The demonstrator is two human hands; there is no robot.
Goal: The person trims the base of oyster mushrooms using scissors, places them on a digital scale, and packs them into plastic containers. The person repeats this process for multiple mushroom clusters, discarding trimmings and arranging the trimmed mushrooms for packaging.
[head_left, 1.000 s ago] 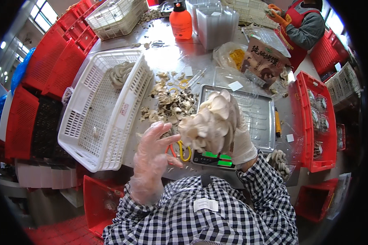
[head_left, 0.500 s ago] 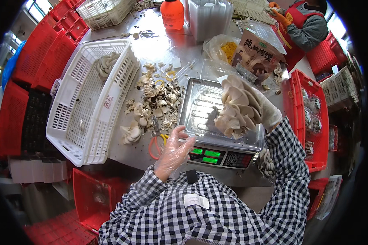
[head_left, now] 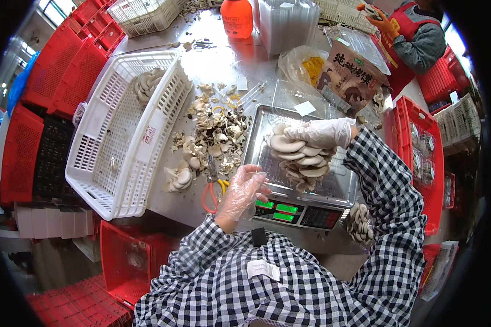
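My right hand (head_left: 324,133), in a pale glove, grips a cluster of grey-white oyster mushrooms (head_left: 300,162) from above. The caps face up and to the left, over the metal pan of a scale (head_left: 256,158) with lit green displays. An opened clear plastic box (head_left: 289,98) lies on the pan; its lid with a white label shows behind the mushrooms, and its lower part is mostly hidden. My left hand (head_left: 243,192), in a thin clear glove, hovers at the scale's near left corner, empty, fingers loosely apart. Beside it lie scissors (head_left: 209,197) with red and yellow handles.
A white crate (head_left: 133,171) holding one mushroom cluster stands at left. Mushroom trimmings (head_left: 218,125) spread between crate and scale. Another mushroom cluster (head_left: 359,222) sits right of the scale. A red crate (head_left: 433,201) with packed boxes borders the right. Across the table, a person (head_left: 420,46) handles mushrooms.
My right hand has turned the mushroom cluster over and brought it left and lower over the scale, the hand now on top. My left hand has shifted slightly right.
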